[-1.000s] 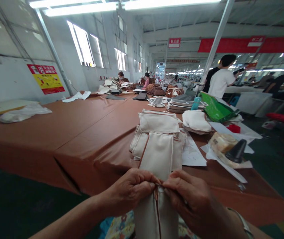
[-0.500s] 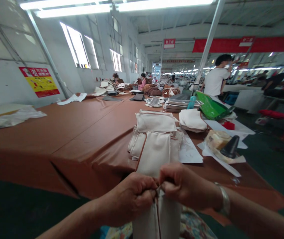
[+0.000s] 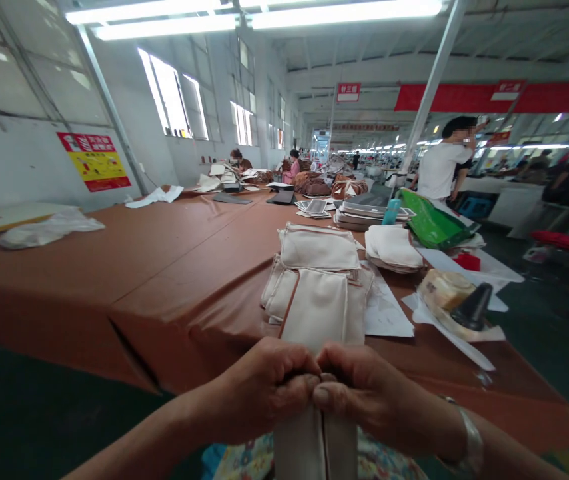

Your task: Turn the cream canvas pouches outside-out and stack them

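My left hand [image 3: 277,387] and my right hand [image 3: 357,383] meet at the table's front edge, both closed, thumbs and fingers pinching a cream fabric piece [image 3: 300,443]. This piece hangs down toward my lap and has a dark seam line along its middle. Just beyond my hands, a long cream piece with a brown edge [image 3: 317,303] lies on the table, against a stack of cream pieces [image 3: 318,247]. The fingertips hide the exact spot being gripped.
The brown-covered table [image 3: 164,267] stretches ahead. Right of the stack are another cream stack [image 3: 393,247], white paper [image 3: 384,310], a green bag [image 3: 432,223] and a black cone [image 3: 473,307]. A person in a white shirt [image 3: 437,167] stands beyond.
Both hands have closed in over the cream piece, fingers now curled further together with the thumbs side by side. The view has shifted slightly, moving the scene to the right.
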Demonstrator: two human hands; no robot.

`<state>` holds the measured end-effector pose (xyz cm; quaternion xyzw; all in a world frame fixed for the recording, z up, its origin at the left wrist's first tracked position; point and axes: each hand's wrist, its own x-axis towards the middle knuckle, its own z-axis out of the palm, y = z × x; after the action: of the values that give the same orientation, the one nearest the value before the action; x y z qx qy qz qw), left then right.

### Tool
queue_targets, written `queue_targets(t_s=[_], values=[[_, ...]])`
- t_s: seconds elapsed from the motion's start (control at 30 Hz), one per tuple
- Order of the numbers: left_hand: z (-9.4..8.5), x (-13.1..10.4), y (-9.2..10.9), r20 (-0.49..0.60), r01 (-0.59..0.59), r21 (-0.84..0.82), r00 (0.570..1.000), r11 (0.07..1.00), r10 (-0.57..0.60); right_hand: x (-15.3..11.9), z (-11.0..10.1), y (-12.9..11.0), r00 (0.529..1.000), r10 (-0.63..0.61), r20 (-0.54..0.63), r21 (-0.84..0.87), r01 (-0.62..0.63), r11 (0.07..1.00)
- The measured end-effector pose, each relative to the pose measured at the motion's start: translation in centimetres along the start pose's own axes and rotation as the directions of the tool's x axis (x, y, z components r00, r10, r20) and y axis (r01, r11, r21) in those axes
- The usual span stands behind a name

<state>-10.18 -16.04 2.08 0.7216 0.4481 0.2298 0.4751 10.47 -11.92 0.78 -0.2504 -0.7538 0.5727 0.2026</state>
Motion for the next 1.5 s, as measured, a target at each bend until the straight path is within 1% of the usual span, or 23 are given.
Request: queue_targets(t_s=[0.07,0.13,0.23,0.37,0.47,0.57,0.7,0.73,0.77,0.8,0.83,0.87,0.9,0.93,0.97,1.0,1.03,1.1,1.17,1.23,1.3,1.37,1.5], values=[[-0.2,-0.3,-0.2,-0.053,-0.021,0.077,0.998,0.997,0.025,0.1,0.2,0.5,0.999,0.04,0.02,0.058,-0.041,0.997],[-0.4,-0.6,-0.4,-0.095,-0.043,0.13,0.994,0.991,0.056,0.1,0.1,1.1,0.996,0.074,0.038,0.171,-0.08,0.982],[-0.4,-1.0,-0.8,-0.149,-0.128,0.256,0.974,0.958,0.169,0.1,-0.1,1.6,0.992,0.122,0.036,0.266,-0.127,0.956],[0.2,-0.9,-1.1,-0.144,-0.258,0.469,0.921,0.845,0.361,0.0,-0.1,2.1,0.986,0.167,0.02,0.32,-0.164,0.933],[1.0,-0.6,-1.3,-0.144,-0.272,0.61,0.885,0.744,0.443,0.0,0.0,2.5,0.985,0.17,-0.004,0.314,-0.161,0.936],[1.9,-0.4,-1.4,-0.158,-0.214,0.697,0.885,0.684,0.438,0.1,0.2,2.8,0.988,0.152,-0.023,0.295,-0.139,0.946],[2.5,-0.4,-1.1,-0.133,-0.133,0.771,0.922,0.623,0.362,0.3,0.7,2.7,0.988,0.147,-0.045,0.272,-0.13,0.953],[2.5,-0.4,-1.0,-0.138,-0.125,0.753,0.929,0.645,0.342,0.3,0.9,2.6,0.989,0.139,-0.046,0.267,-0.122,0.956],[2.3,-0.4,-0.9,-0.154,-0.115,0.702,0.939,0.703,0.307,0.3,1.0,2.6,0.991,0.129,-0.043,0.264,-0.113,0.958],[2.0,-0.3,-0.8,-0.168,-0.097,0.608,0.955,0.788,0.246,0.2,1.1,2.6,0.992,0.121,-0.036,0.26,-0.108,0.96],[1.7,-0.2,-0.8,-0.168,-0.061,0.469,0.973,0.881,0.157,0.2,1.2,2.7,0.993,0.114,-0.023,0.262,-0.104,0.959],[1.3,-0.1,-0.9,-0.139,-0.008,0.297,0.989,0.955,0.052,0.1,1.2,2.8,0.994,0.113,-0.008,0.273,-0.106,0.956],[0.9,0.1,-0.9,-0.085,0.054,0.112,0.995,0.992,-0.045,0.0,1.3,2.9,0.993,0.117,0.006,0.294,-0.113,0.949],[0.6,0.2,-1.0,-0.021,0.114,-0.057,0.993,0.992,-0.115,0.0,1.3,3.0,0.992,0.126,0.013,0.32,-0.124,0.939],[0.2,0.4,-1.2,0.032,0.155,-0.187,0.988,0.97,-0.152,-0.1,1.2,3.1,0.99,0.141,0.014,0.348,-0.137,0.927],[-0.1,0.5,-1.3,0.06,0.17,-0.275,0.985,0.947,-0.159,-0.1,1.2,3.2,0.987,0.16,0.008,0.372,-0.151,0.916],[-0.3,0.6,-1.4,0.069,0.166,-0.322,0.986,0.932,-0.152,0.0,1.2,3.2,0.984,0.18,-0.004,0.388,-0.164,0.907],[-0.4,0.6,-1.4,0.068,0.14,-0.315,0.99,0.939,-0.125,0.0,1.2,3.1,0.977,0.211,-0.035,0.391,-0.181,0.903],[-0.2,0.4,-1.2,0.066,0.128,-0.24,0.991,0.962,-0.115,0.0,1.2,2.8,0.973,0.221,-0.071,0.358,-0.182,0.916],[0.2,0.3,-1.1,0.051,0.15,-0.162,0.988,0.975,-0.144,-0.1,1.3,2.5,0.973,0.205,-0.109,0.292,-0.165,0.942],[0.8,0.3,-1.1,0.018,0.187,-0.128,0.982,0.974,-0.186,-0.4,1.3,2.3,0.975,0.177,-0.13,0.226,-0.145,0.963],[1.3,0.4,-1.2,-0.002,0.212,-0.138,0.977,0.968,-0.214,-0.7,1.4,2.3,0.977,0.16,-0.141,0.196,-0.131,0.972],[1.5,0.7,-1.6,0.021,0.217,-0.188,0.976,0.958,-0.217,-1.1,1.3,2.4,0.978,0.138,-0.153,0.176,-0.11,0.978]])
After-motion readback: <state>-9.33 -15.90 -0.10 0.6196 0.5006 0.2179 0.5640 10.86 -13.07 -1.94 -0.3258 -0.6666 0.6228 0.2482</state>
